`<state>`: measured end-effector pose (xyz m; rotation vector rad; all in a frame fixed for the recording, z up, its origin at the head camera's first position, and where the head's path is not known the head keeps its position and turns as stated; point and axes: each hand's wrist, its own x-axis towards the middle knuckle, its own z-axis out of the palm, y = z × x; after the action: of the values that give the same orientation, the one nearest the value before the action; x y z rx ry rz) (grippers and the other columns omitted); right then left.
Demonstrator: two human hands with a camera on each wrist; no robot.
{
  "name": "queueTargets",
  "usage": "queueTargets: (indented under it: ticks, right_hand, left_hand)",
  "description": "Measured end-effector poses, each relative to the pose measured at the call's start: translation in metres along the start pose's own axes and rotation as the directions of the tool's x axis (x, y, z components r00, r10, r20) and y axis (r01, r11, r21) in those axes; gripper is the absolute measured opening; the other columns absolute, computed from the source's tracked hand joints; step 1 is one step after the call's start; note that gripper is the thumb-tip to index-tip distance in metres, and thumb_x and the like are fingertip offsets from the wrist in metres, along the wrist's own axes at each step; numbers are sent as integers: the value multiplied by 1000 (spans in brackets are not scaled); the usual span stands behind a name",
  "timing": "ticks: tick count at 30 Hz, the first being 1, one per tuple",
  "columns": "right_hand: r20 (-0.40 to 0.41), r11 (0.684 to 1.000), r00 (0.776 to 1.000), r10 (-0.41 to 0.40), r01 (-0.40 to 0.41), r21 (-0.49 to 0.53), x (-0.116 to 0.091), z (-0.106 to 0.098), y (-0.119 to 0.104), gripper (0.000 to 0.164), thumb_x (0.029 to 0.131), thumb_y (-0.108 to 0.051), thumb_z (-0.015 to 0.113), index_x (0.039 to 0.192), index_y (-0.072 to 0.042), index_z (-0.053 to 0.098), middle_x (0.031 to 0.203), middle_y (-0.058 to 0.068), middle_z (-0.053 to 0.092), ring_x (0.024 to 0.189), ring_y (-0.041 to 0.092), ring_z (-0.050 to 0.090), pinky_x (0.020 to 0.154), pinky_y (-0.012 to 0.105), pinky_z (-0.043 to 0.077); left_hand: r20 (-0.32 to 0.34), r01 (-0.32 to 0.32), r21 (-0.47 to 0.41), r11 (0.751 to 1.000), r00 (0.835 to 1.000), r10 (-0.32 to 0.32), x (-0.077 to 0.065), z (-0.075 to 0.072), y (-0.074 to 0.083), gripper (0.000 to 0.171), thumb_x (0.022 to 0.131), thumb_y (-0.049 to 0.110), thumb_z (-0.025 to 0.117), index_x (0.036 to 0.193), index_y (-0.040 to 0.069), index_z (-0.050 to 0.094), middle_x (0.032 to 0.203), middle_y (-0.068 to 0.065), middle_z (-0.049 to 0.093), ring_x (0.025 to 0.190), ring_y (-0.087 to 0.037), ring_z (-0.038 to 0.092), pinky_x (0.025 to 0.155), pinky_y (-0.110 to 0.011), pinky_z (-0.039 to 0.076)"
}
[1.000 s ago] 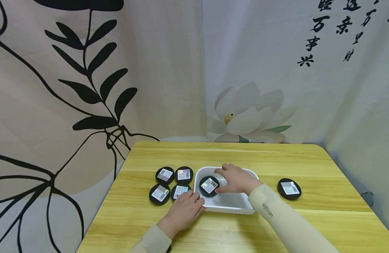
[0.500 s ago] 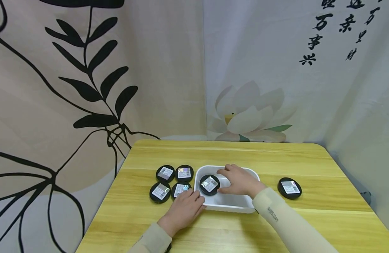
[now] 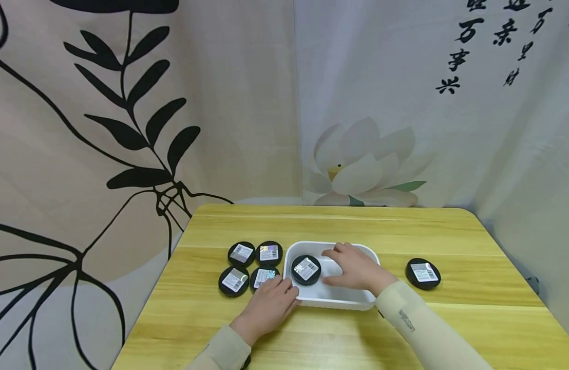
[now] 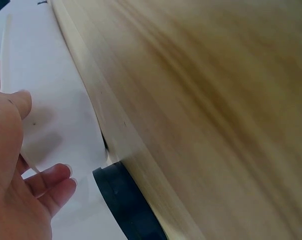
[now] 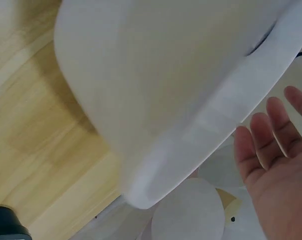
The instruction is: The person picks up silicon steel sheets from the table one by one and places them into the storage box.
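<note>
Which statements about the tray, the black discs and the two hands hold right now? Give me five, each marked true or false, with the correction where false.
1. The left hand is at the near left corner of the tray. True.
2. The tray holds three discs. False: one black disc lies in it, toward its left end.
3. The right hand grips the disc in the tray. False: it holds nothing, and a gap shows between its fingers and that disc.
4. A lone disc lies on the table to the right of the tray, label up. True.
5. The discs left of the tray are stacked in one pile. False: four discs lie there side by side, in two rows.
</note>
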<state>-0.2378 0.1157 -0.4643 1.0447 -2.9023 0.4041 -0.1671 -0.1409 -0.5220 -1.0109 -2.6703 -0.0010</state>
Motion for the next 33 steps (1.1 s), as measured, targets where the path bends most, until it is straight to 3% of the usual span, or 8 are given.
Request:
queueTargets:
  ticks: [21, 33]
  right_hand:
    - [-193, 999, 981, -24, 32, 37, -35, 17, 13, 46, 76, -46, 68, 109, -16, 63, 95, -1, 53, 92, 14, 43, 81, 35, 38]
    - [-304, 999, 953, -4, 19, 47, -52, 26, 19, 35, 76, -39, 70, 102, -16, 65, 97, -4, 50, 95, 16, 43, 84, 37, 38]
  left_hand:
    - [-17, 3, -8, 1000, 1000, -3, 0, -1, 1, 22, 95, 40, 42, 96, 21, 52, 88, 5, 42, 81, -15, 37, 73, -30, 38]
    - [9, 9, -12, 1000, 1000, -9, 0, -1, 2, 23, 96, 41, 39, 98, 22, 52, 89, 5, 42, 81, -14, 36, 74, -30, 38]
